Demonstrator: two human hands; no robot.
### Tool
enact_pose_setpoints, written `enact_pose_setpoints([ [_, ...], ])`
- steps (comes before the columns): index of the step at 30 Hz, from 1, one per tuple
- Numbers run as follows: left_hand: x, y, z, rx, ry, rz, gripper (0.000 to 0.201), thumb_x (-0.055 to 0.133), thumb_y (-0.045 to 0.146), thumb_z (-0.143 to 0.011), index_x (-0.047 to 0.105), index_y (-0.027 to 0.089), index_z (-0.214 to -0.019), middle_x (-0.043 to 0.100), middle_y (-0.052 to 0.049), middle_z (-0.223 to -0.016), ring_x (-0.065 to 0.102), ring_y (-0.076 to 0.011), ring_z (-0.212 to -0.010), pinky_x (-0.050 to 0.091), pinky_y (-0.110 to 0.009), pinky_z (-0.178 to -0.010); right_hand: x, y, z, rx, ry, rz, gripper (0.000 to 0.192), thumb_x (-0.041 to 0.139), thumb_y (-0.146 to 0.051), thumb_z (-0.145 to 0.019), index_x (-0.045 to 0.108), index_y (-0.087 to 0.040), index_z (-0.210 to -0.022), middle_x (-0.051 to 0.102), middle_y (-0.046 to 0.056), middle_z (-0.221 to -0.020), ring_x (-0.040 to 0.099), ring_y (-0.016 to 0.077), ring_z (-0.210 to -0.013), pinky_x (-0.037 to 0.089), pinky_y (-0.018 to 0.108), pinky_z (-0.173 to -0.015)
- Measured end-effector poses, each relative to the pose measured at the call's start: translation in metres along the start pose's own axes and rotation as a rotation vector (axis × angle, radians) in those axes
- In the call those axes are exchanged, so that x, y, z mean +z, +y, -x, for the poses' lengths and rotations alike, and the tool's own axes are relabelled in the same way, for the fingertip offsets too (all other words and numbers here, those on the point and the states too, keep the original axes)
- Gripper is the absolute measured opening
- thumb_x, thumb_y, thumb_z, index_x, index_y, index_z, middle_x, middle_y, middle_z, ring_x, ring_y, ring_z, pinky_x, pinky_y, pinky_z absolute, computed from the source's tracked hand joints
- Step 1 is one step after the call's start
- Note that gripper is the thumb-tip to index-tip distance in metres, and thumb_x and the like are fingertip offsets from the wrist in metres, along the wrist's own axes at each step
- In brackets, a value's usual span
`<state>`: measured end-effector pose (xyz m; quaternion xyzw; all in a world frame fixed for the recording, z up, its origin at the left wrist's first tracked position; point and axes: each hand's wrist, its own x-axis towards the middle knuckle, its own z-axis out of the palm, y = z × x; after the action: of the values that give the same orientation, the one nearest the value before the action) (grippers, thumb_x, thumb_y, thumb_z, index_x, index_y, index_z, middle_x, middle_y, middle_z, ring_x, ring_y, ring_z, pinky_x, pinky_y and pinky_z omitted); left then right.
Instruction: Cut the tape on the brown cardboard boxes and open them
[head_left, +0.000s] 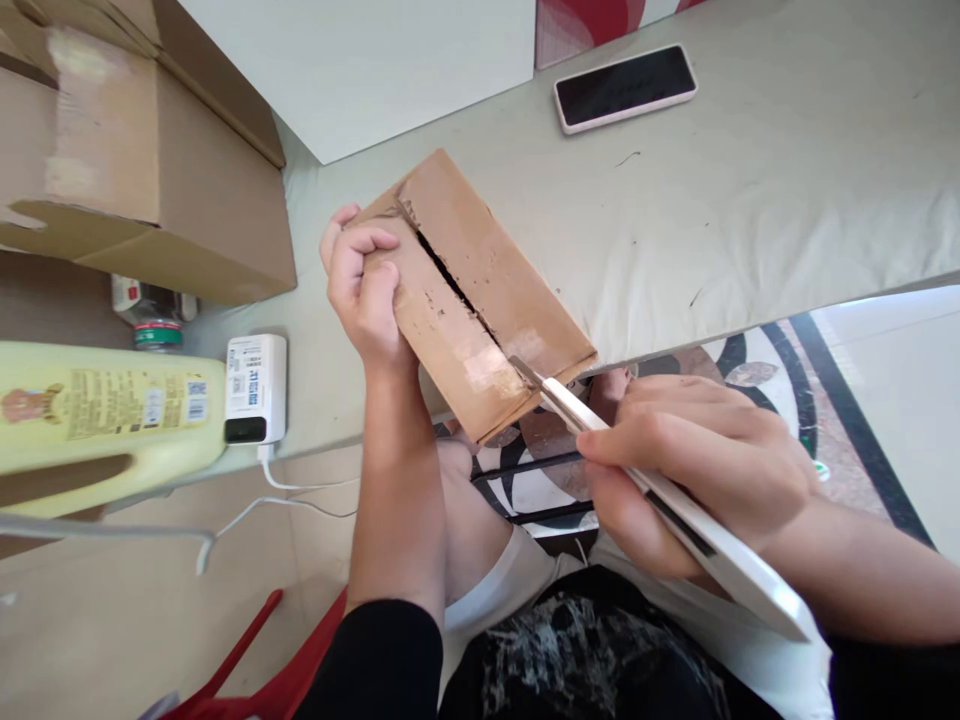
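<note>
A person's two bare hands work on a small cardboard box (pixel 480 300) at the centre of the frame, seen from above. The box rests tilted on the near edge of a pale cloth-covered counter (pixel 750 200), its lower corner hanging past that edge over a patterned floor (pixel 825 380). The left hand (pixel 364 290), centre left, has its fingers closed around the box's left end, thumb side up. The right hand (pixel 690 470), lower right, has its fingers wrapped tightly around the white handle of a utility knife (pixel 652 490); the short metal blade touches the box's top near its lower right corner, at the end of a dark slit that runs along the taped seam toward the upper left. A pink-edged phone (pixel 625 87) lies face up near the top of the frame, well apart from the box, with open cloth between them and more bare cloth stretching to the right edge. At the upper left a large cardboard carton (pixel 150 170) stands close to the left hand. Below it, at the left edge, lie a yellow plastic jug (pixel 105 410) on its side and a white power bank (pixel 255 388) just beside it, its white cable (pixel 292 495) trailing down over the counter's edge. A red chair part (pixel 262 670) shows at the bottom left
</note>
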<state>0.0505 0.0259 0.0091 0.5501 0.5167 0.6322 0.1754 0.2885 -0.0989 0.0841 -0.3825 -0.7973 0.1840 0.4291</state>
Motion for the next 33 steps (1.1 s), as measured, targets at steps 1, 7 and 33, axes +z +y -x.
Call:
enact_pose_setpoints([
  [1,0.0,0.0,0.0,-0.001,-0.002,-0.008,0.023,0.047,0.006,-0.069,0.062,0.019,-0.08,0.057,-0.01,-0.112,0.048,-0.0241,-0.133,0.032,-0.046,-0.123,-0.002,-0.001,0.0,-0.004,-0.006,-0.007,0.018,0.057,-0.004,-0.075,0.054,-0.022,-0.076,0.047,-0.006,-0.054,0.041,0.0098,-0.048,0.043,0.027,-0.049],
  [7,0.001,0.001,0.001,-0.004,-0.011,0.056,0.015,0.05,0.013,-0.071,0.059,0.021,-0.079,0.058,-0.012,-0.112,0.045,-0.0279,-0.135,0.034,-0.047,-0.119,0.007,0.003,0.0,-0.033,-0.018,-0.016,0.021,0.058,-0.001,-0.075,0.053,-0.021,-0.079,0.049,-0.006,-0.055,0.041,0.0086,-0.049,0.038,0.027,-0.049],
  [33,-0.003,-0.002,0.002,0.01,-0.044,0.06,0.015,0.059,0.036,-0.088,0.065,0.027,-0.078,0.064,-0.004,-0.112,0.043,-0.0349,-0.144,0.028,-0.061,-0.124,-0.001,-0.001,0.001,-0.071,-0.031,-0.033,0.022,0.059,-0.002,-0.072,0.053,-0.022,-0.08,0.044,-0.007,-0.053,0.038,0.0093,-0.048,0.037,0.029,-0.046],
])
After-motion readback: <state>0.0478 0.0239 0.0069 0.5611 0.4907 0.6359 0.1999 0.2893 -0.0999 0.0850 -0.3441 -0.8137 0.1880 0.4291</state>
